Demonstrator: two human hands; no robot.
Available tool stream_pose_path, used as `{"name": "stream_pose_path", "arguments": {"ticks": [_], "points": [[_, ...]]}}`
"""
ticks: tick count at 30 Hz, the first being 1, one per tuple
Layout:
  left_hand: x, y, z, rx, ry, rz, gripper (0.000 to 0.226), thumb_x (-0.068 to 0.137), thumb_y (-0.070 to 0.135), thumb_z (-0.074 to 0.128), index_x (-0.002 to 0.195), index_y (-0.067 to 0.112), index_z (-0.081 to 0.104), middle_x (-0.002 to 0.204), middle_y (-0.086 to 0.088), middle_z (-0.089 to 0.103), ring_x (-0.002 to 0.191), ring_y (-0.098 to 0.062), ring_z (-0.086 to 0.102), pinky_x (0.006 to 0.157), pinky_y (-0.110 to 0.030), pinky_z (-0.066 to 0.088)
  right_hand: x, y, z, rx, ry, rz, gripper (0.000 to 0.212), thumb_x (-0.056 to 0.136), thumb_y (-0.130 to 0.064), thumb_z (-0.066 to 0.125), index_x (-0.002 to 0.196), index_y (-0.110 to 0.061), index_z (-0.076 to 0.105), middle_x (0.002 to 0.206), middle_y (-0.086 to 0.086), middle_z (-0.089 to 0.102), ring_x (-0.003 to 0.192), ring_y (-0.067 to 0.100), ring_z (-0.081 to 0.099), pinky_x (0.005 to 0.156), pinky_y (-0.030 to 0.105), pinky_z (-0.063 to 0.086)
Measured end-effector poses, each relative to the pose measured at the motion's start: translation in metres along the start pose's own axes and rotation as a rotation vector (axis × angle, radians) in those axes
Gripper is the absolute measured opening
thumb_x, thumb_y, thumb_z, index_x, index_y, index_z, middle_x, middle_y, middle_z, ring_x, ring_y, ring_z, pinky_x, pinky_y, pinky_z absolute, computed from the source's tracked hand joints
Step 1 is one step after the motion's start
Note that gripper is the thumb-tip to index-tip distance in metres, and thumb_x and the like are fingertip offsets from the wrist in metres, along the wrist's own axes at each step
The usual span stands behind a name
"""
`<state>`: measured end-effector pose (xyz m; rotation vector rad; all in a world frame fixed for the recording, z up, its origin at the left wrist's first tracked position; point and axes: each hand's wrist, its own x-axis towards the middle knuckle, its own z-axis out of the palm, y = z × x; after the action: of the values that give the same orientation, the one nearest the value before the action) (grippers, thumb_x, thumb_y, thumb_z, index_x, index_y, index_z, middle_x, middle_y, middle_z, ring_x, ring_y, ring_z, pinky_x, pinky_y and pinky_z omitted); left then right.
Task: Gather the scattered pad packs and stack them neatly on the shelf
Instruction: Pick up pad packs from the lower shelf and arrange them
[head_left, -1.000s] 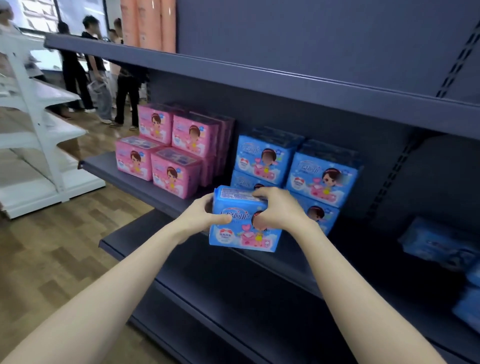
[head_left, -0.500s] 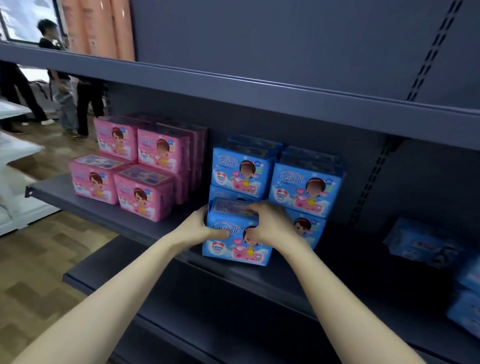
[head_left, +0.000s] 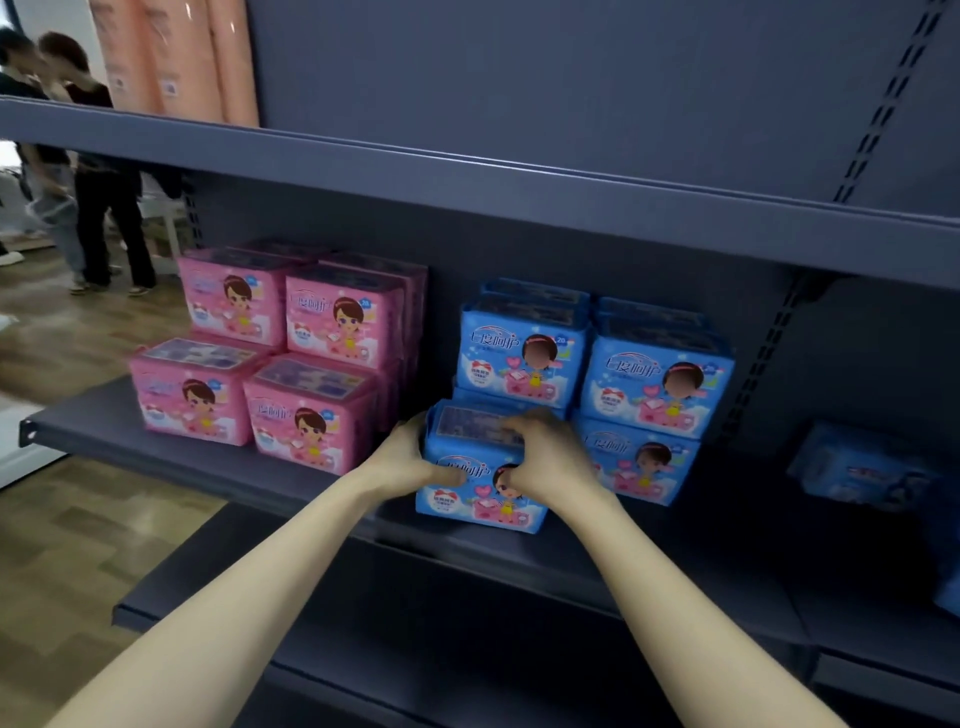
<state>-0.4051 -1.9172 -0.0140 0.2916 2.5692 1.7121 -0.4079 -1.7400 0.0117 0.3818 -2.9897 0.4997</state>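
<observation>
both hands, left hand (head_left: 410, 457) and right hand (head_left: 545, 457), gripping the soft blue plastic pad pack (head_left: 480, 486), just lowered it onto the dark grey metal shelf (head_left: 156, 447) front edge, so it's nearly stacked.

A: Where is the camera?
B: On the person's head. It is the only one.
A: Which way does it look?
B: Forward and a bit down, at the dark shelf (head_left: 93, 421). Both arms reach up from the bottom edge.
A: Is it close?
B: Yes, near. The left hand (head_left: 405, 457) and right hand (head_left: 550, 457) hold the blue pack (head_left: 483, 506) by the middle.
A: Does it see wide?
B: Very. The floor (head_left: 78, 545) shows at the left, and the upper board (head_left: 519, 197) runs across the top.
</observation>
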Motion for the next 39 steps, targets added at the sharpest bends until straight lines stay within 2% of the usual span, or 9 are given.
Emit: {"name": "stream_pose_path", "arguments": {"ticks": [3, 8, 13, 21, 28, 34, 39], "points": [[0.004, -0.008, -0.003, -0.033, -0.031, 0.015, 0.062, 0.072, 0.0, 0.076, 0.122, 0.018, 0.045, 0.106, 0.005, 0.062, 0.092, 0.001, 0.06, 0.069, -0.011, 0.05, -0.002, -0.002, 0.003, -0.021, 0.015, 0.017, 0.057, 0.076, -0.018, 0.071, 0.13, -0.022, 0.052, 0.13, 0.006, 0.047, 0.12, 0.03, 0.045, 0.095, 0.039, 0.047], [0.01, -0.012, -0.002, -0.077, -0.055, 0.035, 0.063, 0.073, 0.001, 0.076, 0.123, 0.02, 0.043, 0.111, 0.003, 0.061, 0.099, -0.009, 0.061, 0.08, -0.02, 0.05, -0.007, -0.001, 0.006, -0.088, 0.017, 0.064, 0.061, 0.084, -0.017, 0.065, 0.139, -0.026, 0.041, 0.136, 0.006, 0.037, 0.126, 0.032, 0.035, 0.094, 0.037, 0.046], [0.016, -0.013, 0.001, -0.141, -0.095, 0.029, 0.061, 0.075, -0.001, 0.074, 0.123, 0.021, 0.043, 0.108, 0.004, 0.063, 0.094, -0.005, 0.062, 0.074, -0.015, 0.051, -0.011, -0.003, 0.004, -0.112, 0.024, 0.104, 0.057, 0.086, -0.016, 0.062, 0.139, -0.024, 0.04, 0.135, 0.008, 0.037, 0.126, 0.032, 0.033, 0.092, 0.036, 0.043], [0.025, -0.019, 0.002, -0.18, -0.084, 0.006, 0.066, 0.075, -0.002, 0.073, 0.124, 0.024, 0.038, 0.106, 0.005, 0.06, 0.093, -0.006, 0.06, 0.078, -0.023, 0.049, -0.008, -0.006, 0.003, -0.112, 0.024, 0.133, 0.058, 0.085, -0.007, 0.059, 0.138, -0.023, 0.04, 0.135, 0.007, 0.038, 0.128, 0.031, 0.031, 0.095, 0.038, 0.045], [0.032, -0.021, 0.002, -0.217, -0.093, -0.008, 0.07, 0.075, -0.002, 0.073, 0.128, 0.023, 0.035, 0.108, 0.004, 0.06, 0.091, -0.004, 0.06, 0.07, -0.017, 0.05, -0.001, -0.002, 0.006, -0.098, 0.055, 0.116, 0.056, 0.086, -0.007, 0.058, 0.137, -0.021, 0.041, 0.134, 0.006, 0.041, 0.127, 0.03, 0.032, 0.097, 0.037, 0.043], [0.037, -0.021, 0.002, -0.192, -0.11, -0.007, 0.068, 0.075, -0.002, 0.072, 0.124, 0.026, 0.034, 0.106, 0.006, 0.059, 0.094, -0.008, 0.06, 0.078, -0.022, 0.049, 0.003, -0.001, 0.008, -0.097, 0.054, 0.122, 0.056, 0.087, -0.008, 0.057, 0.139, -0.022, 0.039, 0.135, 0.006, 0.039, 0.128, 0.029, 0.03, 0.098, 0.039, 0.044], [0.04, -0.023, 0.002, -0.17, -0.122, -0.016, 0.074, 0.074, 0.0, 0.074, 0.133, 0.019, 0.033, 0.113, 0.0, 0.06, 0.1, -0.013, 0.06, 0.087, -0.03, 0.05, 0.008, 0.0, 0.008, -0.094, 0.034, 0.136, 0.058, 0.087, -0.009, 0.058, 0.139, -0.023, 0.039, 0.135, 0.005, 0.039, 0.129, 0.029, 0.029, 0.1, 0.039, 0.043]]}}
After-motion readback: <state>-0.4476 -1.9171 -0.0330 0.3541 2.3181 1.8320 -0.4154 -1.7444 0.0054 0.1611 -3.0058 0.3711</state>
